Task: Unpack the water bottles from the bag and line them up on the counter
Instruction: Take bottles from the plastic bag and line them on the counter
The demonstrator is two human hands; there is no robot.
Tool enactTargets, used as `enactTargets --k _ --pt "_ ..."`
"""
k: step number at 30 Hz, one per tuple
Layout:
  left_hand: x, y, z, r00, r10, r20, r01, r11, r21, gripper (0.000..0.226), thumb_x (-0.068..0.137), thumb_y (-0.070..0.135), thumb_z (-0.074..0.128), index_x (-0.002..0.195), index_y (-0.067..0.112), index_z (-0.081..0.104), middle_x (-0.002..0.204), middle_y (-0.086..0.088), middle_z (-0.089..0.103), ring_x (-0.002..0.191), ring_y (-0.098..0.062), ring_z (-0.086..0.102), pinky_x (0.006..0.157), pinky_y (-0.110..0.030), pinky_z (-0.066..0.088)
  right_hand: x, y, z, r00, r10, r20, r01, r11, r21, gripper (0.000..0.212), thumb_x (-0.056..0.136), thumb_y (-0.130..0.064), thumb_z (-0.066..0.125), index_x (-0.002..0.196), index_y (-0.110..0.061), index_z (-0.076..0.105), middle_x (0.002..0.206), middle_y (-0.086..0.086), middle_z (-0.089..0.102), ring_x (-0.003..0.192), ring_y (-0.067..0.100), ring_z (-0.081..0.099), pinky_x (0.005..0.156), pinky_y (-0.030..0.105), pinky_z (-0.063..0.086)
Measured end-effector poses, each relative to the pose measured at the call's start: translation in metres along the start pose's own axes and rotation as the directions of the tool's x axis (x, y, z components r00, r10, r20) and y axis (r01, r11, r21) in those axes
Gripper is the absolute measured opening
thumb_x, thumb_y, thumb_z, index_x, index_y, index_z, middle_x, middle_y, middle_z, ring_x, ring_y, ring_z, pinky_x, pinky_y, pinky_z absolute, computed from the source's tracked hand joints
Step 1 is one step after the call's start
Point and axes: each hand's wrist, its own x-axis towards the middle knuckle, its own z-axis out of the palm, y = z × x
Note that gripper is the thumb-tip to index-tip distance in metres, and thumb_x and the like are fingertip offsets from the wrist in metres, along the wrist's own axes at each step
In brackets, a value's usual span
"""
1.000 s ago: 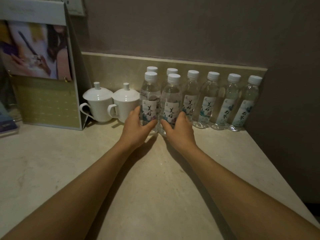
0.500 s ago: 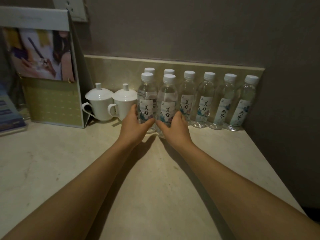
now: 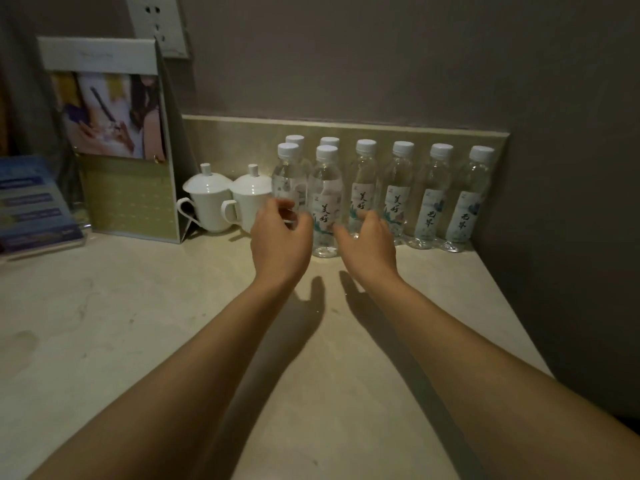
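Just past my fingers, both front bottles stand upright on the table (image 3: 311,358): left one (image 3: 288,178), right one (image 3: 325,202). Half a second ago I gripped them; now my left hand (image 3: 280,237) and right hand (image 3: 369,242) are off, fingers loosely curled, holding nothing. Eight bottles out, no bag visible; probably done.

Both bare forearms reach forward side by side. The left hand (image 3: 281,239) and right hand (image 3: 370,244) hover apart, fingers loosely curled, holding nothing.
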Motion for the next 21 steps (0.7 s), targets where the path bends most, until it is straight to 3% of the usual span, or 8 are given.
enactTargets --k 4,8,10,13,17,21 --pt "-0.024 0.028 0.018 0.987 0.013 0.158 -0.004 0.998 -0.061 0.024 0.093 0.027 0.058 0.114 0.015 0.063 0.095 0.006 0.062 0.091 -0.01 0.061 0.081 -0.028 0.051 -0.014 0.008 -0.034 1.0 0.015 -0.027 -0.014 0.999 0.034 0.032 0.093 -0.037 0.055 0.112 -0.011 0.058 0.113 0.008 0.063 0.101 0.026 0.058 0.076 0.031 0.04" --pt "-0.048 0.052 0.042 0.949 0.008 0.316 0.032 0.992 -0.121 0.015 0.092 0.025 0.059 0.104 0.017 0.065 0.086 0.011 0.062 0.088 -0.01 0.061 0.078 -0.026 0.048 -0.035 0.019 -0.076 0.993 0.073 -0.092 -0.066 0.995 0.079 0.028 0.093 -0.034 0.055 0.106 -0.012 0.065 0.103 0.005 0.069 0.097 0.023 0.063 0.078 0.033 0.049" --pt "-0.062 0.064 0.053 0.93 0.027 0.367 0.032 0.988 -0.154 0.011 0.091 0.025 0.059 0.098 0.019 0.065 0.085 0.011 0.064 0.086 -0.01 0.062 0.072 -0.024 0.047 -0.047 0.026 -0.098 0.987 0.092 -0.131 -0.08 0.992 0.094 0.02 0.092 -0.034 0.056 0.093 -0.016 0.066 0.093 0.003 0.07 0.091 0.022 0.065 0.073 0.031 0.049" --pt "-0.09 0.085 0.071 0.894 0.039 0.447 0.054 0.979 -0.194 0.015 0.09 0.026 0.059 0.098 0.017 0.067 0.089 0.004 0.069 0.091 -0.015 0.066 0.082 -0.034 0.054 -0.067 0.038 -0.131 0.975 0.099 -0.198 -0.089 0.994 0.057 0.02 0.091 -0.031 0.055 0.072 -0.025 0.061 0.081 -0.001 0.07 0.085 0.021 0.065 0.064 0.028 0.045" --pt "-0.133 0.12 0.092 0.834 0.035 0.551 0.096 0.974 -0.207 0.019 0.087 0.029 0.059 0.096 0.016 0.069 0.09 0.0 0.071 0.094 -0.022 0.068 0.09 -0.046 0.055 -0.085 0.064 -0.181 0.951 0.129 -0.28 -0.119 0.992 0.052 0.019 0.091 -0.027 0.056 0.081 -0.017 0.069 0.089 0.008 0.074 0.094 0.028 0.067 0.085 0.042 0.053" --pt "-0.167 0.15 0.124 0.818 0.063 0.572 0.064 0.978 -0.199 0.016 0.087 0.032 0.056 0.09 0.02 0.066 0.086 -0.003 0.07 0.092 -0.027 0.068 0.088 -0.049 0.055 -0.095 0.105 -0.235 0.917 0.172 -0.359 -0.155 0.985 0.077 0.016 0.09 -0.031 0.058 0.081 -0.019 0.065 0.086 0.007 0.073 0.09 0.027 0.069 0.088 0.044 0.053"
